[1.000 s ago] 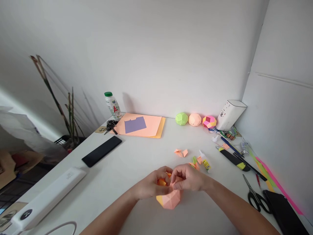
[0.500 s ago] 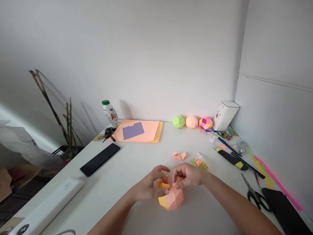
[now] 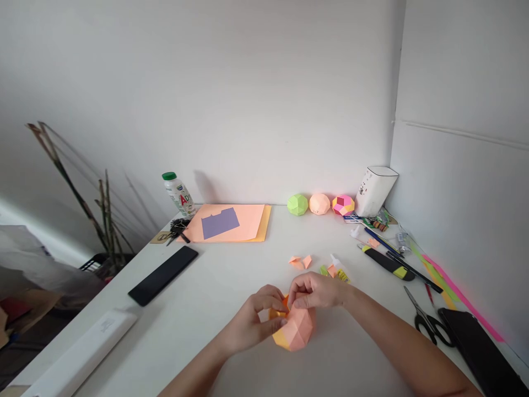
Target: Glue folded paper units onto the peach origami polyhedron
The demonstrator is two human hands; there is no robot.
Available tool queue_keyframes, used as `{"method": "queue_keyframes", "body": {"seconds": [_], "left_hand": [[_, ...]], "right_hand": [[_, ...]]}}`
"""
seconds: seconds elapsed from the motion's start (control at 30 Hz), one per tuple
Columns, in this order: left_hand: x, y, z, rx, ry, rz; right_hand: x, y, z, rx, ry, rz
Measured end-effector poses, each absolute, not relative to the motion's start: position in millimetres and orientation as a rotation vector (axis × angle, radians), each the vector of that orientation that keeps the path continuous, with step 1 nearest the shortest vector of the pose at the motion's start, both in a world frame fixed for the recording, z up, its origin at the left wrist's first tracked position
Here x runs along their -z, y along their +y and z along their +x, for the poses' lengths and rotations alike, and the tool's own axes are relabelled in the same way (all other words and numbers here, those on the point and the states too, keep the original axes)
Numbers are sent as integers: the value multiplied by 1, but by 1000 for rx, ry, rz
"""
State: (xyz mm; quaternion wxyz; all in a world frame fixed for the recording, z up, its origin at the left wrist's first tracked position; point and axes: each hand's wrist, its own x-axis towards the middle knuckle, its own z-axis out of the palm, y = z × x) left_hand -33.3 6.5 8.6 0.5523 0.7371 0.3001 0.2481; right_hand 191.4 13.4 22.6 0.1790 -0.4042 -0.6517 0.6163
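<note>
Fingers on both hands grip the paper ball [image 3: 297, 335]. Left hand [image 3: 254, 321]: thumb at the yellow side, other fingers curled over the top. Right hand [image 3: 319, 290]: thumb and forefinger pinch the upper edge of the pink part. Can't tell if a separate piece sits in that pinch; fingertips hide it.

Ball is at the near middle of the white table [image 3: 223, 281], pink facets right, yellow left, orange paper showing between the hands.

Just past the right hand: peach scraps [image 3: 301, 262] and a tube with a yellow label [image 3: 343, 275], partly blocked by the hand.

By the back wall, in a row: green ball [image 3: 297, 204], peach ball [image 3: 319, 204], multicolour ball [image 3: 343, 205], then a white box [image 3: 376, 190].

Back left: purple sheet [image 3: 221, 223] on a peach sheet [image 3: 253, 223], green-capped bottle [image 3: 179, 196] beside. Right side: cutter [image 3: 386, 263], scissors [image 3: 422, 315].
</note>
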Motion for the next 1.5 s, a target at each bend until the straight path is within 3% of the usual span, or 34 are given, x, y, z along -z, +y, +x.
{"method": "queue_keyframes", "body": {"seconds": [0.53,0.67,0.73,0.8,1.03,1.2,1.5], "left_hand": [[-12,12,-32,-575,856,1584],[-11,13,-32,-621,846,1488],[-9,13,-32,-644,881,1402],[-6,13,-31,-671,926,1319],[1,11,-27,-744,923,1143],[-2,9,-25,-726,870,1048],[3,10,-23,-706,787,930]], "right_hand": [[-21,10,183,-1326,-1876,-1316],[-33,14,189,-780,-2152,-1522],[-42,17,203,-370,-2302,-1935],[-50,21,224,-256,-2210,-2189],[-58,26,271,-482,-2110,-2571],[-50,32,268,-553,-2132,-2566],[-73,29,265,-336,-2008,-2259]]}}
